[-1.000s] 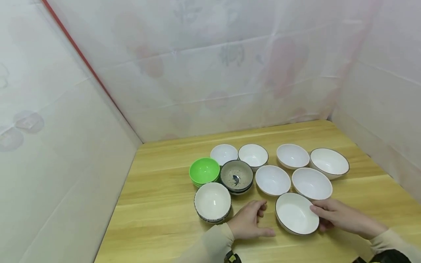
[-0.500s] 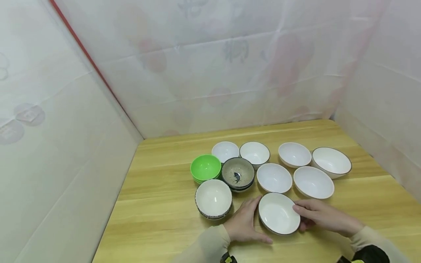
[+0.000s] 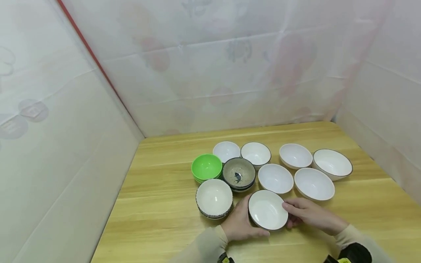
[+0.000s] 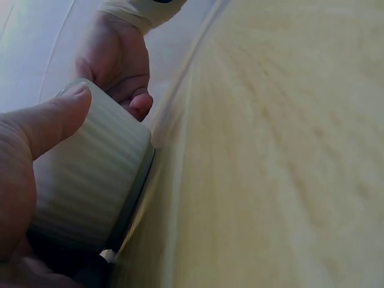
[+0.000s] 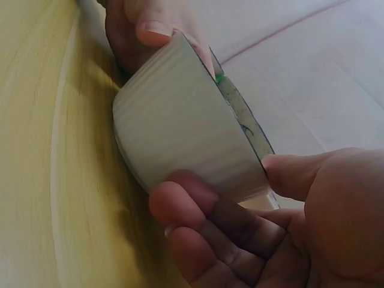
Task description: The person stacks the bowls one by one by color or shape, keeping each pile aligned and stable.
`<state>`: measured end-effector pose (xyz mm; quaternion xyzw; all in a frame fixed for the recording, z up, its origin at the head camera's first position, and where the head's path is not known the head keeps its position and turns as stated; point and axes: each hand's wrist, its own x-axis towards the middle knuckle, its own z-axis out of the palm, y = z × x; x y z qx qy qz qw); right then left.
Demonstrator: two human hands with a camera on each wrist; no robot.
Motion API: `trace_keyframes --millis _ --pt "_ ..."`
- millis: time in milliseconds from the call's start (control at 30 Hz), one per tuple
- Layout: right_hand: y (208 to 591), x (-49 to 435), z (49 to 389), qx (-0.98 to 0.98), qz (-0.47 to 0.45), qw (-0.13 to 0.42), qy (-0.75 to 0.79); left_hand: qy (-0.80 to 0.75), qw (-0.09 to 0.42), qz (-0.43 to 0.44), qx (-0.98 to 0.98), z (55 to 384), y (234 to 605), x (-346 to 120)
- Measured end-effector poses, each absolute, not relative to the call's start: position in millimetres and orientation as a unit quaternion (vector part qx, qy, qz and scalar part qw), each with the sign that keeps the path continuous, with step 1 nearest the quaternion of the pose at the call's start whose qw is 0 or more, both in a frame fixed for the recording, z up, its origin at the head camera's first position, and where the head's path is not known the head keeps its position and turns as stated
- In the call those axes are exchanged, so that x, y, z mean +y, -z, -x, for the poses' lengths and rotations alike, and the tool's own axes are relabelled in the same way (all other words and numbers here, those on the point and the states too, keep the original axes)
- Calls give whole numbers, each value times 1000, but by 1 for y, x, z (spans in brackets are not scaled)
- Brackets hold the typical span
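A white bowl (image 3: 268, 210) with a thin dark rim is between both hands at the front of the table. Its ribbed outer side shows in the right wrist view, where the bowl (image 5: 180, 126) is close over the wood. My right hand (image 3: 310, 215) grips its right side, thumb at the rim and fingers curled under the wall. On the other side my left hand (image 3: 240, 223) holds it between thumb and fingers; in the left wrist view the thumb lies along the bowl's wall (image 4: 96, 174). The left fingers are partly hidden behind the bowl.
Left of the hands stand stacked speckled-rim white bowls (image 3: 214, 199), green bowls (image 3: 206, 167) and grey fish-pattern bowls (image 3: 239, 173). Several single white bowls, such as one white bowl (image 3: 275, 178) just behind, fill the back right. Pale cloth walls (image 3: 213, 73) surround the wooden table (image 3: 154, 204).
The right hand has moved the white bowl leftward across the front into the left hand. The left hand, earlier apart from the bowl, now holds its left side.
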<state>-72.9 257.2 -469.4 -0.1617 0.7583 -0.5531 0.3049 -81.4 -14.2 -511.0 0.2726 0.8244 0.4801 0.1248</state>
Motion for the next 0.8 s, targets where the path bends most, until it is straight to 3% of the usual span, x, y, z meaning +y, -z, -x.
trace_keyframes --millis 800 --pt "491 249 79 734 172 281 594 -527 127 -243 804 78 513 -18"
